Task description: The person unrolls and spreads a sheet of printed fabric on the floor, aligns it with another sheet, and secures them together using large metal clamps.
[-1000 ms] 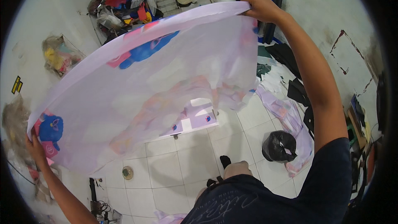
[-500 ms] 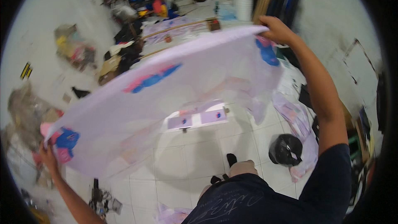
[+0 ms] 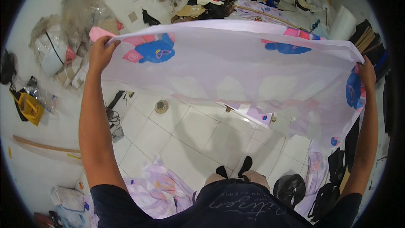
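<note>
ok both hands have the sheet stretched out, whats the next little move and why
Probably bring the two hands together to fold it in half. The left hand and right hand each pinch a top corner of the pale lilac printed sheet, which is spread wide and taut along its upper edge, its lower edge hanging clear above the tiled floor. Held this way it seems ready for a fold.

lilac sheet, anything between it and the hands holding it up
Nothing visible. The left hand and right hand each grip a top corner of the thin lilac printed fabric sheet directly, and it hangs spread above the white tiled floor.
</note>
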Demonstrator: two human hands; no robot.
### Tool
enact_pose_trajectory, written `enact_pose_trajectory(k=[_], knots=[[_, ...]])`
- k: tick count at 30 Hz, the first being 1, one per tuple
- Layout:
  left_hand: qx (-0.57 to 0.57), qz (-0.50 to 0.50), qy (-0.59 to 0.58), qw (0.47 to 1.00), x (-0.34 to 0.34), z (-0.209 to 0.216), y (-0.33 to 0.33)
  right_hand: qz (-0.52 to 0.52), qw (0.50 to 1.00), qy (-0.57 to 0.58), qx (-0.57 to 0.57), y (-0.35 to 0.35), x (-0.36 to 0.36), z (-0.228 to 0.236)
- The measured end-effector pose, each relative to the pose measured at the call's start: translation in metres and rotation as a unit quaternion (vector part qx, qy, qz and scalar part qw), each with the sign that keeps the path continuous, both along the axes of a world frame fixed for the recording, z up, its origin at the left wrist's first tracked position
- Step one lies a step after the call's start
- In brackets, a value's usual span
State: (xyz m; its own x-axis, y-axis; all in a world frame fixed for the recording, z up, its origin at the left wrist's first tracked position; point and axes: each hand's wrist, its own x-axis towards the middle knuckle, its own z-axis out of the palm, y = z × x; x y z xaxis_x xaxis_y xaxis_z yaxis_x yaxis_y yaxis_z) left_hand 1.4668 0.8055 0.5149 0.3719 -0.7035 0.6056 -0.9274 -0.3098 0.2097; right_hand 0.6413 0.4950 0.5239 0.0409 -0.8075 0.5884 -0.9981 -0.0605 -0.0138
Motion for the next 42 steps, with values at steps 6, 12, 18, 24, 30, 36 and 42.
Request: enact_pose_trajectory(k=[6, 12, 18, 24, 30, 36, 42], knots=[[-0.075, -0.047, -0.081, 0.993, 0.000, 0.014, 0.019, 0.023, 0.998, -0.050, 0.011, -0.014, -0.045, 0.033], [-0.015, -0.021, 0.079, 0.997, 0.039, -0.107, 0.106, 0.132, 0.989, -0.060, 0.019, 0.074, -0.034, -0.065], [0.019, 0.031, 0.331, 0.943, 0.046, -0.323, 0.210, 0.118, 0.952, 0.029, 0.282, 0.163, -0.078, -0.229], [0.110, 0.228, 0.148, 0.956, 0.007, -0.423, 0.288, 0.097, 0.894, 0.012, 0.437, 0.283, -0.066, -0.342], [0.268, 0.265, 0.103, 0.921, -0.032, -0.414, 0.343, 0.050, 0.869, -0.093, 0.483, 0.340, -0.071, -0.404], [0.211, 0.234, 0.244, 0.917, -0.068, -0.380, 0.279, 0.058, 0.861, -0.252, 0.439, 0.335, -0.057, -0.425], [0.174, -0.035, 0.391, 0.903, -0.173, -0.360, 0.094, 0.120, 0.765, -0.426, 0.468, 0.269, -0.046, -0.374]])
